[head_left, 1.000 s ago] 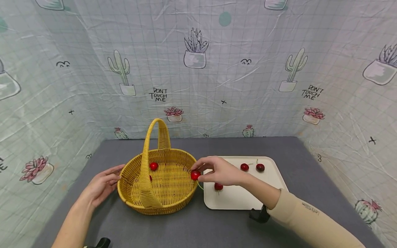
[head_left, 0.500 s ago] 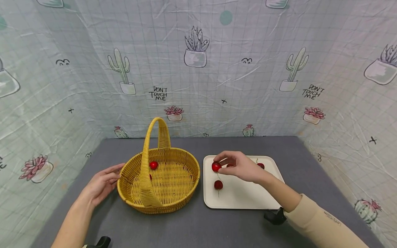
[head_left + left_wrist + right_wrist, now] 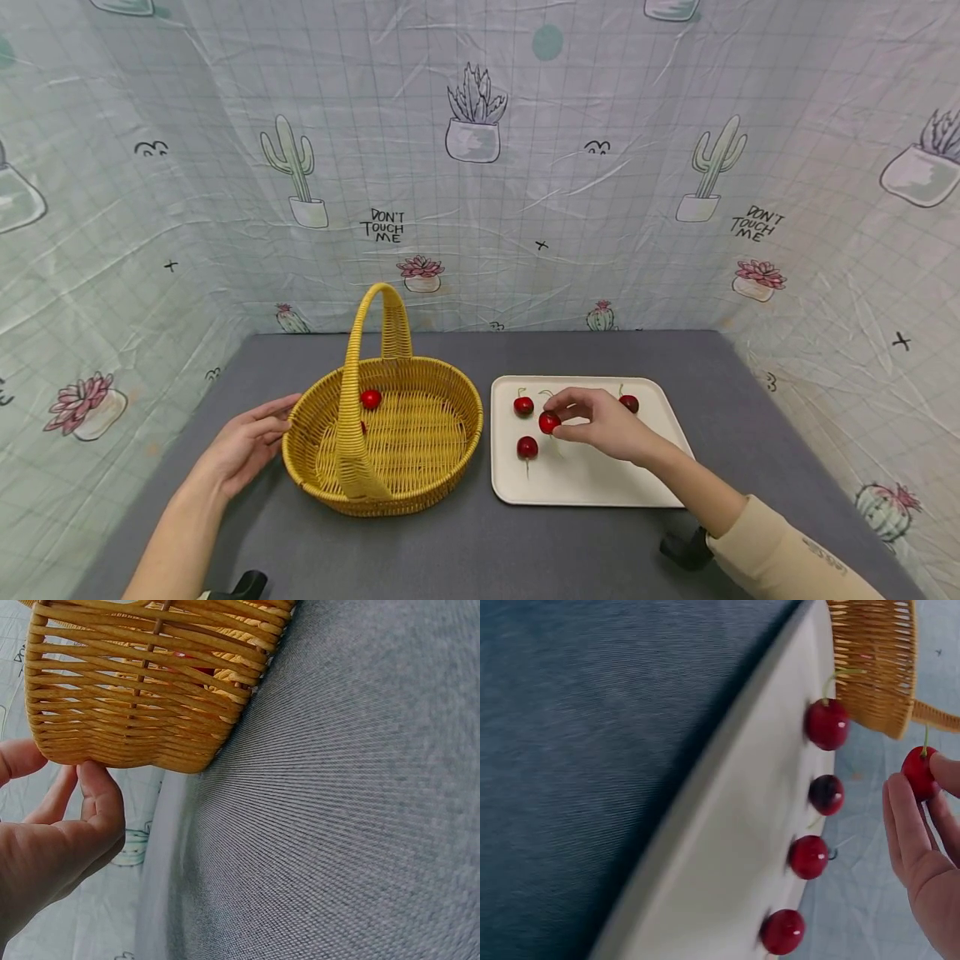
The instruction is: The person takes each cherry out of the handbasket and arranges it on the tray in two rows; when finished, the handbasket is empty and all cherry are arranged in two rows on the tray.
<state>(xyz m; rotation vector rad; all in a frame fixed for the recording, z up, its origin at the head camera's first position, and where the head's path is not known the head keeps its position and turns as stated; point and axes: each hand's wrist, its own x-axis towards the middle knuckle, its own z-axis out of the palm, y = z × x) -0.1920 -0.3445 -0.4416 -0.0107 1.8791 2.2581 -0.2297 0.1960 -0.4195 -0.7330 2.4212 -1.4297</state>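
Note:
My right hand (image 3: 611,425) pinches a red cherry (image 3: 550,422) between thumb and fingers over the cream tray (image 3: 600,487). Its thin stem hangs below it in the head view. On the tray lie one cherry (image 3: 523,406) with its stem up, another cherry (image 3: 527,447) nearer me, and a darker cherry (image 3: 628,403) at the back right. The fingers partly cover what lies behind them. My left hand (image 3: 243,446) touches the left rim of the yellow wicker basket (image 3: 420,492) with its fingertips. Inside the basket are a bright red cherry (image 3: 371,400) and one mostly hidden by the handle.
The basket's tall arched handle (image 3: 351,400) rises above its bowl. Several cherries, one of them a dark cherry (image 3: 826,795), line the tray in the right wrist view. A patterned cloth (image 3: 480,208) hangs behind the grey table (image 3: 465,550).
My right hand has moved from the basket's right rim rightward over the tray, with the cherry still in its fingers. The left hand and the basket have stayed in place.

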